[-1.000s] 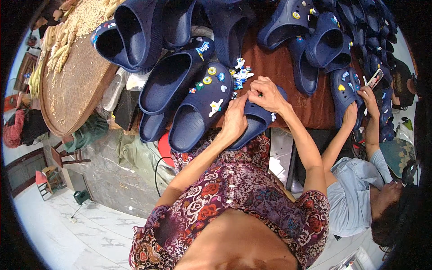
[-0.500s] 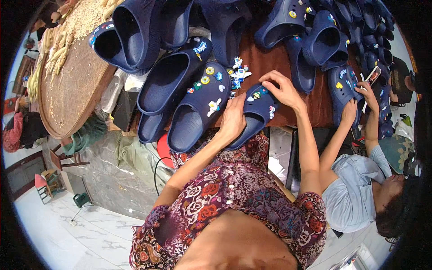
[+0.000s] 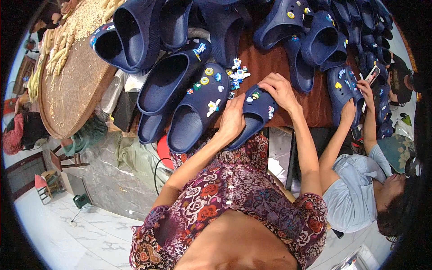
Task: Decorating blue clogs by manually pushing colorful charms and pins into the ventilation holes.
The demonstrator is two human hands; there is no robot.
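A navy clog (image 3: 257, 106) with several small charms on its toe part lies at the table's near edge, its heel toward me. My left hand (image 3: 232, 119) is closed round its left side, the thumb out of sight inside or under the shoe. My right hand (image 3: 277, 90) presses bent fingertips on the toe, near a charm; whether they pinch one is hidden. Just left sits another navy clog (image 3: 198, 110) with charms in its holes. Beyond the held clog is a small heap of loose white, blue and yellow charms (image 3: 238, 74).
Many navy clogs (image 3: 321, 38) cover the brown table (image 3: 265, 63). A round woven tray (image 3: 72, 90) with corn kernels and cobs stands at left. On the right, a co-worker's hands (image 3: 348, 110) handle a clog and a charm-like piece. A red stool (image 3: 164, 150) is below.
My right hand's fingers have curled down closer onto the clog's toe. My left hand and the clog stay nearly in place.
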